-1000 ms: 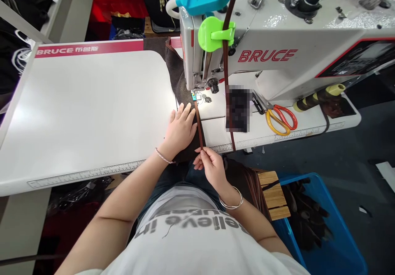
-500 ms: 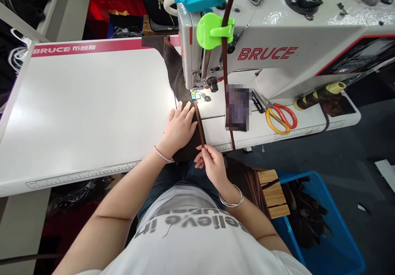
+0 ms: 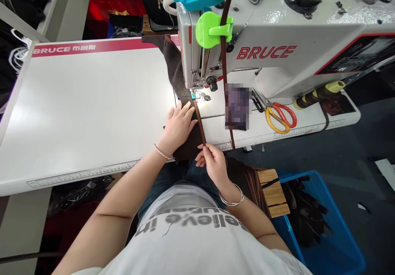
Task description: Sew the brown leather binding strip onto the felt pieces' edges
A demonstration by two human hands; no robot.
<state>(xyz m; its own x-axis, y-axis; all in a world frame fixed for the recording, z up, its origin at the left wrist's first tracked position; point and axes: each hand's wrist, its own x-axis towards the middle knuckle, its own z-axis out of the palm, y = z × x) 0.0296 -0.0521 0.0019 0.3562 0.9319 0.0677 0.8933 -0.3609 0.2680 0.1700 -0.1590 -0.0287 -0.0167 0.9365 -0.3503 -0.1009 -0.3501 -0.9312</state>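
Narrow glossy brown strip [image 3: 199, 123]: straight and apparently taut, running from the right hand to the presser foot [image 3: 193, 95] at 12 o'clock, with its entry under the foot too small to confirm. Textured dark-brown fabric panel [image 3: 174, 67]: lying across the junction of the table and machine bed, one part beyond the foot at 12 o'clock, the other on the near side under the left hand.

Left hand [image 3: 177, 129]: flat on the panel, fingers moderately spread, pressing rather than gripping. Right hand [image 3: 214, 164]: thumb and forefinger closed narrowly on the strip, other fingers curled below.

Progress, as judged from the layout: a sizeable length of panel past the foot, a shorter length on the near side, and some strip not yet under the foot. No finished seam discernible on the dark surface.

Surroundings: white BRUCE sewing machine head [image 3: 265, 53] at 1 o'clock, with a bright green clip [image 3: 212, 29] holding a second brown strip [image 3: 224, 69]. Red-and-yellow-handled scissors [image 3: 279, 119] at 3 o'clock. White sewing table [image 3: 92, 102] at 9 o'clock. Blue plastic crate [image 3: 321, 234] with dark pieces at 4 o'clock.
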